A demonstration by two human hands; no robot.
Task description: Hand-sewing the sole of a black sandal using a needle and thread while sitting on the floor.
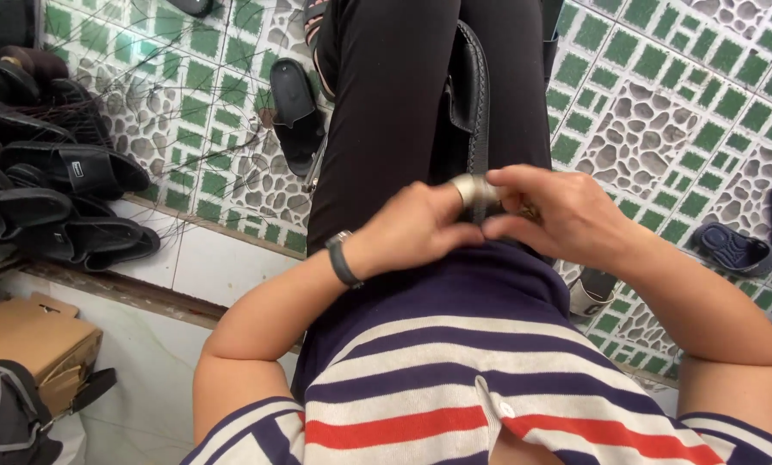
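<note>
- Head view: we look straight down at both hands meeting at the waist, just above the hem of the navy, white & red striped knit shirt [455, 379].
- Landmark = small silvery metal ring-shaped piece [474, 191], sitting on the tip of a left-hand digit, between the two hands, in front of the black trousers [386, 103].
- Left hand [416, 228]: curled loosely, one digit stuck out w/ the silvery piece capping it; prob. held that way so the piece stays put & the fingertip is shielded. Black band on the wrist, left of the piece.
- Right hand [567, 215]: fingers bent in, pinching right beside the silvery piece; whatever small thing they nip is hidden, can't tell what it is.
- Black leather-like strap w/ stitched edge [476, 95] runs up the lap directly above the piece, laid on the thigh so it's within reach of both hands.
- Far left of the piece: pile of black rubber slide sandals [58, 189] stacked at the edge of a pale tiled step, off the walkway.
- Lower left of the piece: plain brown cardboard box [28, 340], flaps shut, no label we can make out; dark grey bag beside it.
- Right of the piece: dark blue sandal [734, 248] on green & pebble-pattern floor tiles [661, 112].
</note>
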